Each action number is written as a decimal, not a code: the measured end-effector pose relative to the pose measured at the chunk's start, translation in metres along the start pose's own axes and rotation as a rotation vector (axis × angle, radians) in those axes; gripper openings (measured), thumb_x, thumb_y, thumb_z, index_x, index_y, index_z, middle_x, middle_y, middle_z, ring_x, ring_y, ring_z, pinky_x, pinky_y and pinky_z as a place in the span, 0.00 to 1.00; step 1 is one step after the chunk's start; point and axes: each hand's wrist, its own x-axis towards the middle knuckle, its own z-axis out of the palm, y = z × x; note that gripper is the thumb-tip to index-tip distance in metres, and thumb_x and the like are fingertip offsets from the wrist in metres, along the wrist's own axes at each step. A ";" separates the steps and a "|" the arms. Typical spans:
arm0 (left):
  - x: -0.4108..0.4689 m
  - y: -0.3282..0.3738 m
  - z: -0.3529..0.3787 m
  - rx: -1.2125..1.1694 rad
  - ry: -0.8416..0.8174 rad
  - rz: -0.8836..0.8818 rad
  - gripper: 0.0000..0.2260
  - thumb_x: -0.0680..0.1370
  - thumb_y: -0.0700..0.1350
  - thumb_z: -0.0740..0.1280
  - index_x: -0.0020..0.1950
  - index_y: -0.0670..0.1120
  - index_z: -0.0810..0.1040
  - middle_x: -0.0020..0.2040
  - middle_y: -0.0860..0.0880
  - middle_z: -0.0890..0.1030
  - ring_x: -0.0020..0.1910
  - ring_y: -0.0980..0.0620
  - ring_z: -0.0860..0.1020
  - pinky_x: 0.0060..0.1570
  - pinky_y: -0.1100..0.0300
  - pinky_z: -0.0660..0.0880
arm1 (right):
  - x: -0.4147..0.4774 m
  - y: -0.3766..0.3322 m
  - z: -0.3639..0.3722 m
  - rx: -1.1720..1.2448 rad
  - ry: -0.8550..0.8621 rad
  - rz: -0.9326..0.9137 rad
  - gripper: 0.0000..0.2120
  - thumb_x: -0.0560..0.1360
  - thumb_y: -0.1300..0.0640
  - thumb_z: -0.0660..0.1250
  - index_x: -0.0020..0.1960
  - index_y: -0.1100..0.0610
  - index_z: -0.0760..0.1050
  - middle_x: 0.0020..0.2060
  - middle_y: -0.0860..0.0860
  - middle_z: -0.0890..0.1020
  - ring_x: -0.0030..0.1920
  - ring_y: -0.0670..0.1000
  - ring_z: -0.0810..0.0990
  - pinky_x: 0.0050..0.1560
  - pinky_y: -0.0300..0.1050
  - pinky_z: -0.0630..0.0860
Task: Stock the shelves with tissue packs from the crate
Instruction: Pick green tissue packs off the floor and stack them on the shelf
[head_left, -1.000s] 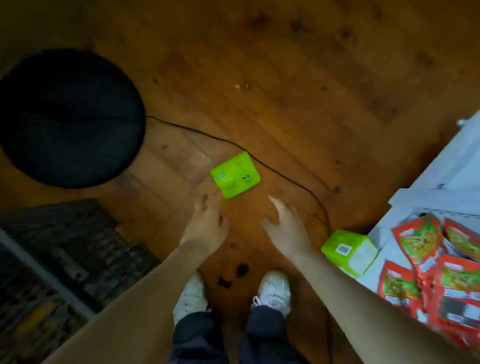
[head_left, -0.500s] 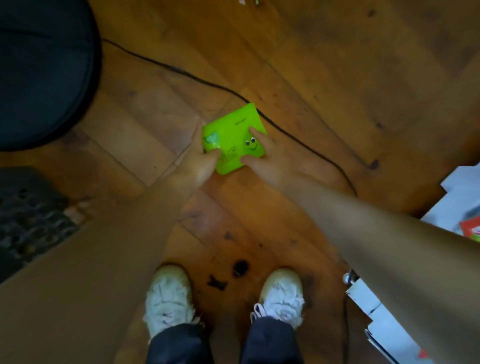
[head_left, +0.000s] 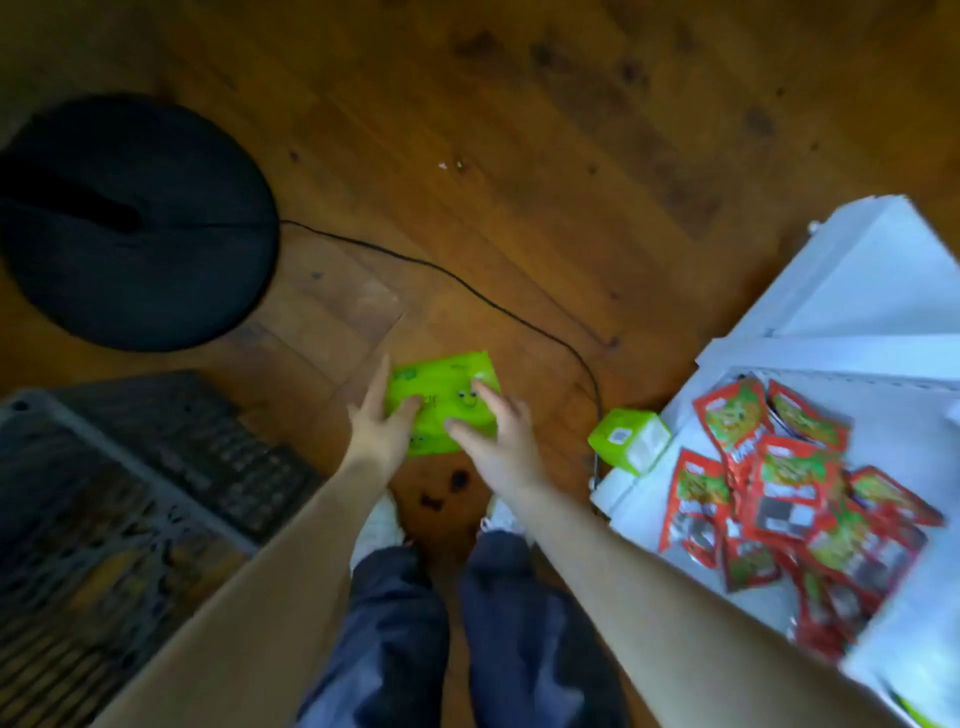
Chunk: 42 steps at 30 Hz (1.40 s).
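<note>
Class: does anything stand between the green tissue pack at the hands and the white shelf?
Between the green tissue pack and the white shelf, only a second green pack sits, on the shelf's near corner; red snack packets crowd the space behind it.

The wooden floor (head_left: 519, 130) carries a black round disc (head_left: 130, 223) at the left, a thin black cord (head_left: 457, 281) running from it toward the shelf, and a grey crate (head_left: 130, 493) at the lower left. The white shelf (head_left: 636, 514) at the right holds a heap of red packets (head_left: 795, 493). A green pack (head_left: 628, 440) sits at its left corner.
</note>
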 end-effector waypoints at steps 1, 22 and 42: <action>-0.026 0.017 -0.007 -0.038 -0.019 0.027 0.29 0.75 0.48 0.66 0.73 0.62 0.59 0.74 0.47 0.62 0.72 0.45 0.63 0.70 0.51 0.63 | -0.021 -0.018 -0.008 -0.014 0.021 -0.021 0.27 0.74 0.55 0.69 0.71 0.53 0.65 0.65 0.59 0.66 0.67 0.54 0.66 0.59 0.33 0.60; -0.544 0.256 -0.098 0.056 0.027 0.974 0.19 0.80 0.40 0.61 0.71 0.48 0.66 0.66 0.53 0.69 0.64 0.56 0.69 0.60 0.62 0.69 | -0.494 -0.225 -0.186 0.146 0.449 -0.689 0.27 0.73 0.55 0.69 0.70 0.51 0.65 0.65 0.53 0.68 0.68 0.48 0.65 0.61 0.28 0.57; -0.767 0.233 0.096 0.132 -0.253 1.426 0.17 0.80 0.42 0.62 0.69 0.50 0.69 0.58 0.59 0.72 0.54 0.71 0.72 0.51 0.77 0.68 | -0.691 -0.065 -0.350 0.299 0.943 -0.841 0.26 0.73 0.54 0.69 0.69 0.47 0.66 0.67 0.52 0.69 0.70 0.47 0.64 0.67 0.37 0.61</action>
